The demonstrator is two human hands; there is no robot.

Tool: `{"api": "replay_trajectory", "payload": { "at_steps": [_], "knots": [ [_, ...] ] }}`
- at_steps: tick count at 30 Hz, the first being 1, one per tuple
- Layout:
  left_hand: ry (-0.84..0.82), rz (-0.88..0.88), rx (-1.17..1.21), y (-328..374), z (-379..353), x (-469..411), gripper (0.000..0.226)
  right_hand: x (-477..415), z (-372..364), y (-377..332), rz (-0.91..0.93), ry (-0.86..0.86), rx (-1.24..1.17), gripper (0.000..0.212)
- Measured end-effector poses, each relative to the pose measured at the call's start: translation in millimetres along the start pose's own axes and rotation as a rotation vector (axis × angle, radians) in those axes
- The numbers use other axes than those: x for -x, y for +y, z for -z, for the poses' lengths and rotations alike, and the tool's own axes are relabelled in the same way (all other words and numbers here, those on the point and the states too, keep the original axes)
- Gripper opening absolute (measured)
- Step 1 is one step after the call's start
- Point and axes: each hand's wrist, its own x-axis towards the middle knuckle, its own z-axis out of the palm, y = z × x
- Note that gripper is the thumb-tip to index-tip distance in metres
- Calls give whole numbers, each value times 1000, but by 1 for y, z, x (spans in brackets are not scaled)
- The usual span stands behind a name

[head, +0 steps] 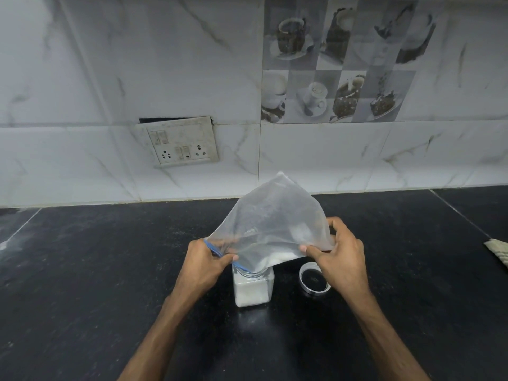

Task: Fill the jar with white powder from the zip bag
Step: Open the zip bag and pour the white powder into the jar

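A clear zip bag [270,218] with a blue zip strip is tipped over a square clear jar [253,290] on the black counter. The bag's mouth points down into the jar's neck. White powder lies in the bag's lower fold and fills the jar's lower part. My left hand [204,266] pinches the bag at the blue zip edge, just left of the jar. My right hand [338,255] grips the bag's lower right side, raised above the counter.
The jar's round lid [313,281] lies upside down right of the jar, partly under my right hand. A tiled wall with a switch and socket plate [182,141] stands behind the black counter [110,270]. A cloth-like item [497,251] shows at the right edge.
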Motion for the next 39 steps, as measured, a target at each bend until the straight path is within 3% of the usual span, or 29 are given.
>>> {"api": "replay_trajectory", "payload": {
  "at_steps": [3, 7, 12, 17, 22, 28, 33, 39],
  "knots": [
    [-6, -11, -1, 1, 0, 0, 31, -1, -1, 1, 13, -3, 6, 41],
    [-6, -16, -2, 2, 1, 1, 32, 0, -2, 0, -10, 4, 13, 52],
    [-6, -11, 23, 3, 1, 1, 32, 1, -1, 2, 18, 36, -10, 42],
    [1, -10, 37, 2, -1, 2, 35, 3, -3, 2, 11, 32, 1, 52],
    [-1, -11, 29, 3, 0, 2, 32, 3, -2, 4, 19, 20, -19, 40],
    [-1, -19, 40, 4, -1, 3, 32, 4, -5, 4, 4, 50, -36, 49],
    [3, -19, 49, 2, 0, 2, 34, 3, -5, 6, 11, 34, -44, 37],
    [2, -11, 51, 1, -1, 2, 34, 4, -5, 4, -1, 63, -38, 43]
  ]
}}
